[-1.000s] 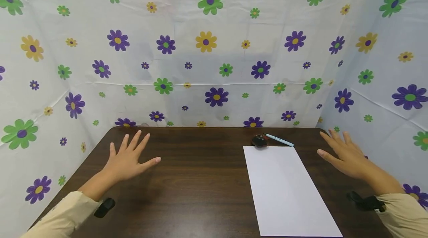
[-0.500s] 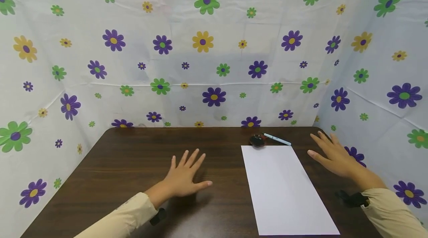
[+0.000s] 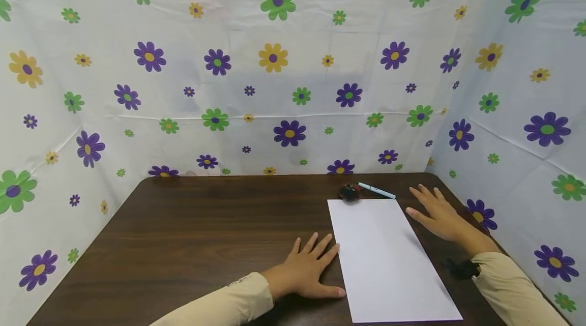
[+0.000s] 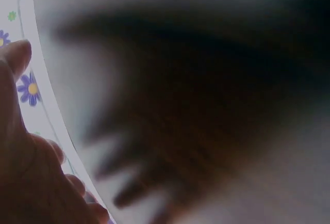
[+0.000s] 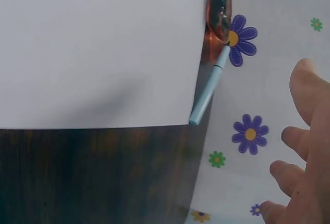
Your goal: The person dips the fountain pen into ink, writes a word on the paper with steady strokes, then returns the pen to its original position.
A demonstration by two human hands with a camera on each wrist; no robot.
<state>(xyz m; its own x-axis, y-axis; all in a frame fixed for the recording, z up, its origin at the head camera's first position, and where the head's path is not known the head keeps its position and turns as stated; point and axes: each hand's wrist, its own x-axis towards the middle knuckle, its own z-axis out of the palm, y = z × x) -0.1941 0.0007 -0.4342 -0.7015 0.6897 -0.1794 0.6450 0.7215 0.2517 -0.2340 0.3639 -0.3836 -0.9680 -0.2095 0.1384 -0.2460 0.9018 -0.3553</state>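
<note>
A white sheet of paper (image 3: 393, 265) lies lengthwise on the right part of the dark wooden table. My left hand (image 3: 306, 270) is spread flat at the sheet's left edge, thumb and fingertips right by it; whether they touch the paper I cannot tell. Right of the sheet, my right hand (image 3: 439, 216) hovers with fingers straight, holding nothing. At the far end of the paper are a light blue pen (image 3: 376, 190) and a dark glossy rounded object (image 3: 350, 192) with a reddish part, its kind unclear. The left wrist view is mostly dark shadow beside the left hand (image 4: 41, 177).
The brown table (image 3: 183, 244) ends at a white flower-patterned cloth (image 3: 247, 66) that hangs behind it and on both sides. A dark wrist strap (image 3: 462, 268) sits at the right cuff.
My left hand has moved right and toward me, from the table's left side to the paper's left edge. The right hand has shifted slightly left in view; the view itself has turned slightly right.
</note>
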